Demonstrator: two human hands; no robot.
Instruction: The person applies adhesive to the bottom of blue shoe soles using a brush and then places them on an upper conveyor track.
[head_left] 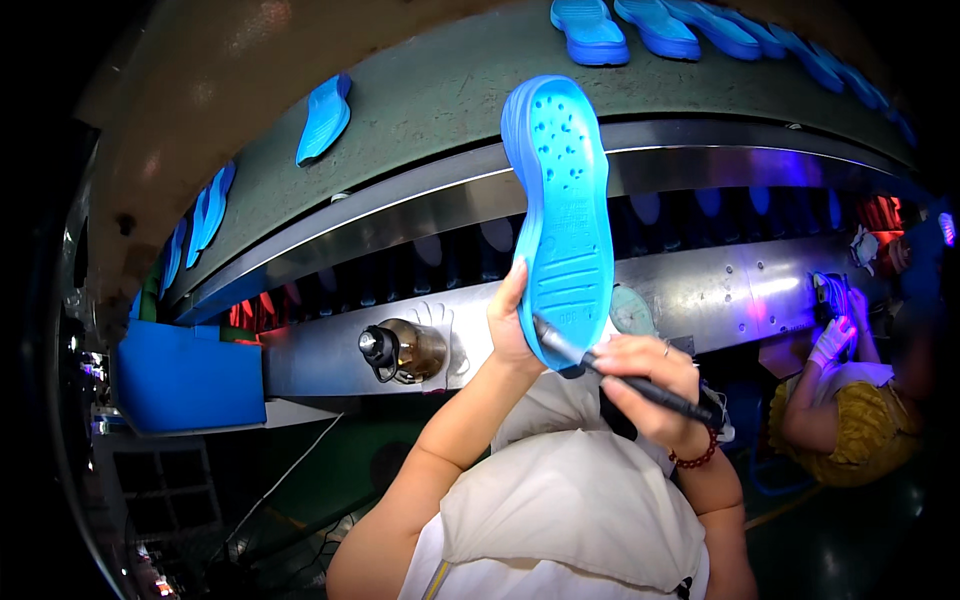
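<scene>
A bright blue shoe sole [567, 225] stands raised in front of me, its inner face toward me, with small pits near the top and ridges lower down. My left hand [508, 320] grips its lower left edge, the thumb along the side. In my right hand [650, 380] is a brush with a dark handle [672, 402]. The brush's pale head lies against the heel end of the sole, close to my left fingers. Part of a round, pale green dish [630, 310] shows behind the sole.
Beyond a metal rail [400, 220] runs a green belt [430, 110] carrying several blue soles [590, 35]. A dark-capped bottle [415, 350] stands on the metal ledge left of my hands. A blue bin [190, 380] is far left. At right, a co-worker's gloved hand [832, 342] handles something.
</scene>
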